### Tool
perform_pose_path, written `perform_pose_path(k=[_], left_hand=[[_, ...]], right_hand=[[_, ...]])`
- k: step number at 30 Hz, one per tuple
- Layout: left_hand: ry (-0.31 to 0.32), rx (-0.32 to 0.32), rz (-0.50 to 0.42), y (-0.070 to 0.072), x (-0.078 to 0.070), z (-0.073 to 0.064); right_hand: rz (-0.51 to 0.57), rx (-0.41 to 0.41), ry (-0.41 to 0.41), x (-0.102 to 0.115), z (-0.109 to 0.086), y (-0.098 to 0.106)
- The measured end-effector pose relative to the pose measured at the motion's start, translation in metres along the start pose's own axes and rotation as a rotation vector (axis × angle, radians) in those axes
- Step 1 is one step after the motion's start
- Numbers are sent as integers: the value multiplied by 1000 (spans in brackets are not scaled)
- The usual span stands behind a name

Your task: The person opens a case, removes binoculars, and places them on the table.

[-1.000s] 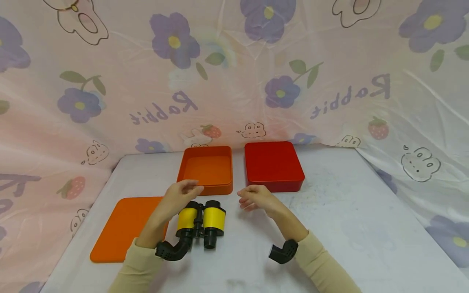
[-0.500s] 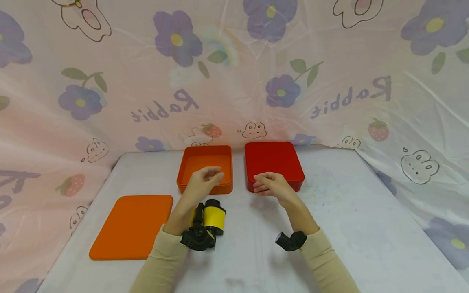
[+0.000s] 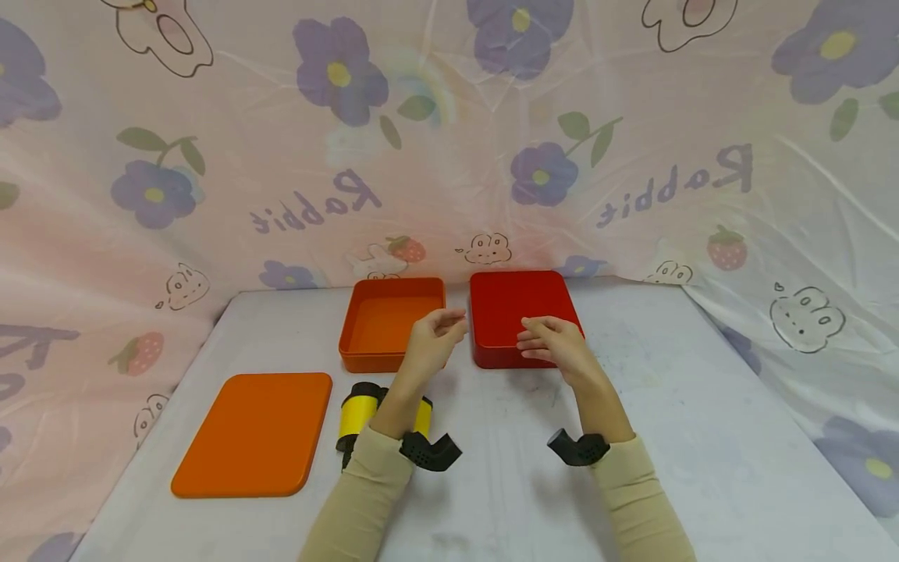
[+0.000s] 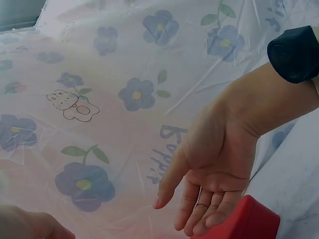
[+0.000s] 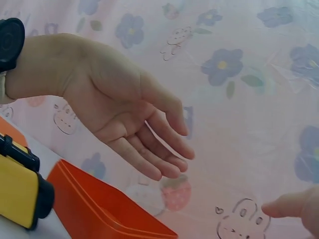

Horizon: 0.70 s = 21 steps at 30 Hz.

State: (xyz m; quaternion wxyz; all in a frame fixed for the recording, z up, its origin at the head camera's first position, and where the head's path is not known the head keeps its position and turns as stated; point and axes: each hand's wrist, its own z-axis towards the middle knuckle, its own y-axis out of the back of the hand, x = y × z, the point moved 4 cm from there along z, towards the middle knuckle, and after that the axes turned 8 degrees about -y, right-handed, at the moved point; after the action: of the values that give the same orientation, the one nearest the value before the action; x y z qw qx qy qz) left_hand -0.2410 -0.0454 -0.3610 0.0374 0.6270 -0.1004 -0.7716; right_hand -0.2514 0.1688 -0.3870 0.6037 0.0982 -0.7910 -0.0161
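Head view, sleeves: a left sleeve (image 3: 361,496) and a right sleeve (image 3: 642,488), both pale yellow, come in from the bottom edge and lean toward each other.
Wrist cameras: a black left camera (image 3: 430,453) and a black right camera (image 3: 579,450) sit at the cuffs, on the inner sides.
Table: the white tabletop (image 3: 702,437) runs under everything.
Orange lid: the lid (image 3: 253,437) lies flat at the left, apart from the hands.
Binoculars: the yellow and black binoculars (image 3: 358,414) lie on the table just beside the lid, partly hidden by the left forearm.
Left hand: the left hand (image 3: 430,343) is raised, bent inward at the wrist; its fingers are relaxed and slightly curved, thumb apart, holding nothing. The right wrist view shows its palm, with a gap between it and the orange box.
Right hand: the right hand (image 3: 562,347) mirrors it, fingers loose and a little spread, holding nothing. Its fingertips overlap the red box in the left wrist view; whether they touch, I cannot tell.
Orange box: the uncovered box (image 3: 372,364) stands behind the binoculars, near the left hand.
Red box: the flat-topped box (image 3: 502,357) stands just right of it, behind the right hand.
Backdrop: a pink cloth (image 3: 449,47) with purple flowers and rabbits hangs behind.
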Motion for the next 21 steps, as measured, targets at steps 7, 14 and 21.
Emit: perform_pose_path(k=[7, 14, 21], left_hand=[[-29, -93, -36, -20, 5, 15], [21, -178, -113, -35, 18, 27], [20, -234, -120, -42, 24, 35]], right_hand=[[-13, -85, 8, 0, -1, 19], [42, -197, 28, -2, 1, 38], [133, -310, 13, -9, 6, 53]])
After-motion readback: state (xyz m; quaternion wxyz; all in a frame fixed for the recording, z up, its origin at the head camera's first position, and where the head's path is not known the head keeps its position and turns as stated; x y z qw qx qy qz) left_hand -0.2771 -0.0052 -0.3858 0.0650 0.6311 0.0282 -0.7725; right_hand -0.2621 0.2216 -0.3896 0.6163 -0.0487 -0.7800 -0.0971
